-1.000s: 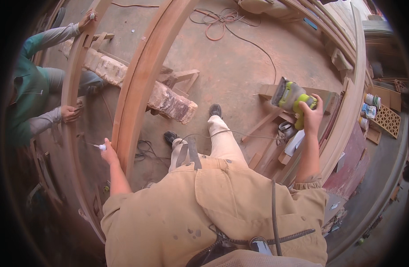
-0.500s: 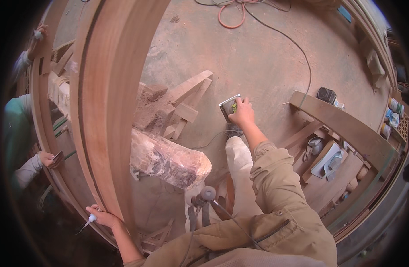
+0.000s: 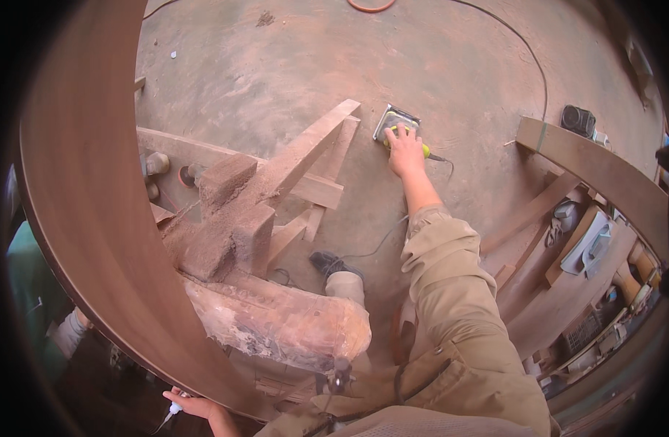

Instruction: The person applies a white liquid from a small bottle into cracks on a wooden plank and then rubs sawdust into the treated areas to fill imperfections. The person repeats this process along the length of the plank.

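Observation:
My right hand (image 3: 405, 149) reaches down to the dusty floor and grips a yellow-green power sander (image 3: 397, 125) that rests there, its grey base plate showing past my fingers. Its cord (image 3: 495, 44) runs off across the floor toward the top. My left hand (image 3: 192, 404) is low at the bottom edge, holding a small white object (image 3: 175, 408) against the lower rim of a big curved wooden frame (image 3: 87, 218). My tan sleeve and trousers fill the lower right.
A rough wooden trestle (image 3: 269, 197) and a plastic-wrapped block (image 3: 283, 324) stand beside the frame. Another person in a green top (image 3: 32, 298) is at the left, gloved hand on the frame. A curved plank (image 3: 597, 164), tools and a cluttered bench lie at the right.
My right hand has carried the sander from chest height at the right down onto the floor. My view has dropped lower and closer to the frame; the left hand stays on its rim.

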{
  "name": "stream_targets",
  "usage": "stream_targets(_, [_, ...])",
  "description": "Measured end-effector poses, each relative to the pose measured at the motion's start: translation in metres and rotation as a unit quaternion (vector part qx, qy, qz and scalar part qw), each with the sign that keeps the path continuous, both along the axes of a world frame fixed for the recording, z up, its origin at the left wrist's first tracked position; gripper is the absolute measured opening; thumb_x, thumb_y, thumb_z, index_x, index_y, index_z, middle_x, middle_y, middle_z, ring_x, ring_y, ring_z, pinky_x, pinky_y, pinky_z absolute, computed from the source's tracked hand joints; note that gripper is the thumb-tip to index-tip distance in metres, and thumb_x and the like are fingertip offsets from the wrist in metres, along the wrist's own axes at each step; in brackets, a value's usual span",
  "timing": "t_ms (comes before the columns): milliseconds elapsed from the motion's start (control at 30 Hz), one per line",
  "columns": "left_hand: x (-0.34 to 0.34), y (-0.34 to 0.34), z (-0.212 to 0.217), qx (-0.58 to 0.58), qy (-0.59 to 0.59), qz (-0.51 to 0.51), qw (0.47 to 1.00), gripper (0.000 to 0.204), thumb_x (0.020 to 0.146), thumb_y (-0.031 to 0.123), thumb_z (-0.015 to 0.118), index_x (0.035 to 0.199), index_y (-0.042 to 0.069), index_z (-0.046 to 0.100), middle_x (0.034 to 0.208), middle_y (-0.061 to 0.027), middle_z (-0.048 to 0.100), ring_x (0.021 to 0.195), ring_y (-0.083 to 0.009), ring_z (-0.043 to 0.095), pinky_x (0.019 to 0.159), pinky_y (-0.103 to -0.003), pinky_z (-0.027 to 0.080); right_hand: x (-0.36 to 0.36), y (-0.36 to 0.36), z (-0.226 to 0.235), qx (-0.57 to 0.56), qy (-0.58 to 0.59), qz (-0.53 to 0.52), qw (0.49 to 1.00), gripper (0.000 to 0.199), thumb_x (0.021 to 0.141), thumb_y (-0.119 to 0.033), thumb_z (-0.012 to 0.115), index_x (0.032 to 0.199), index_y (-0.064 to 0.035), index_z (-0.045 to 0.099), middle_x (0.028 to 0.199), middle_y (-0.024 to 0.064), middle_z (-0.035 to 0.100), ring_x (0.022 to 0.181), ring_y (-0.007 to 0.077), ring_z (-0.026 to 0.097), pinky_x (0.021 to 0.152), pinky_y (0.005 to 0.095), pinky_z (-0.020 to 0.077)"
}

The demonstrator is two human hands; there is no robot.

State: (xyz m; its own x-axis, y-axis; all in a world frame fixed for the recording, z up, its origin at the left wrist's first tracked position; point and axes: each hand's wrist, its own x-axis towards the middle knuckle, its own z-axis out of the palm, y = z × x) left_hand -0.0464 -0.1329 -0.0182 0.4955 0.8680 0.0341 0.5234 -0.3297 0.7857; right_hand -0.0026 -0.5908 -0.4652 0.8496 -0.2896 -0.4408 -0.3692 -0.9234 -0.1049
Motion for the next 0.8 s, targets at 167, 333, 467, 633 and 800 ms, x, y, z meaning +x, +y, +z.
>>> stream_targets(167, [0.002, 0.015, -0.007, 0.073, 0.004, 0.027, 0.997, 0.045, 0.089, 0.053, 0.047, 0.075, 0.009, 0.046, 0.073, -0.0023, 0.047, 0.071, -0.0144, 0.047, 0.066, -0.028, 0.040, -0.050, -0.006, 0.037, 0.090, 0.109, -0.036, 0.989, 0.056, 0.078, -0.015, 0.055, 0.132, -0.0197, 0.039, 0.130, 0.0124, 0.041, 0.117, 0.0288, 0.044, 0.089, 0.0421, 0.0430])
stream_targets(333, [0.004, 0.002, -0.001, 0.108, 0.053, -0.023, 0.992, 0.048, 0.089, 0.052, 0.048, 0.080, 0.005, 0.050, 0.080, -0.0092, 0.053, 0.076, -0.0215, 0.049, 0.071, -0.033, 0.042, -0.198, 0.020, 0.136, 0.238, 0.316, -0.160, 0.905, 0.046, 0.076, -0.020, 0.054, 0.122, -0.0141, 0.051, 0.116, 0.0146, 0.056, 0.106, 0.0306, 0.056, 0.089, 0.0409, 0.0454])
stream_targets(467, [0.020, -0.006, 0.005, 0.090, 0.075, -0.045, 0.992, 0.050, 0.087, 0.053, 0.049, 0.080, 0.004, 0.054, 0.083, -0.0117, 0.055, 0.078, -0.0219, 0.051, 0.071, -0.034, 0.043, -0.303, 0.032, 0.246, 0.259, 0.278, -0.323, 0.867, 0.043, 0.076, -0.022, 0.054, 0.118, -0.0105, 0.054, 0.113, 0.0162, 0.058, 0.103, 0.0318, 0.057, 0.090, 0.0394, 0.0437])
stream_targets(633, [0.049, -0.016, 0.007, 0.001, 0.117, -0.213, 0.970, 0.050, 0.087, 0.054, 0.050, 0.078, 0.004, 0.054, 0.078, -0.0092, 0.053, 0.072, -0.0196, 0.049, 0.066, -0.033, 0.041, -0.392, 0.087, 0.354, 0.222, 0.100, -0.533, 0.811, 0.037, 0.076, -0.022, 0.056, 0.110, -0.0077, 0.058, 0.108, 0.0172, 0.060, 0.100, 0.0329, 0.056, 0.085, 0.0405, 0.0454])
stream_targets(800, [0.077, -0.041, -0.001, -0.033, 0.152, -0.318, 0.935, 0.051, 0.086, 0.055, 0.050, 0.076, 0.004, 0.054, 0.071, -0.0061, 0.051, 0.064, -0.0169, 0.047, 0.059, -0.031, 0.039, -0.435, 0.145, 0.441, 0.248, -0.046, -0.631, 0.734, 0.033, 0.077, -0.023, 0.057, 0.106, -0.0083, 0.060, 0.096, 0.0114, 0.065, 0.091, 0.0268, 0.061, 0.079, 0.0372, 0.0478])
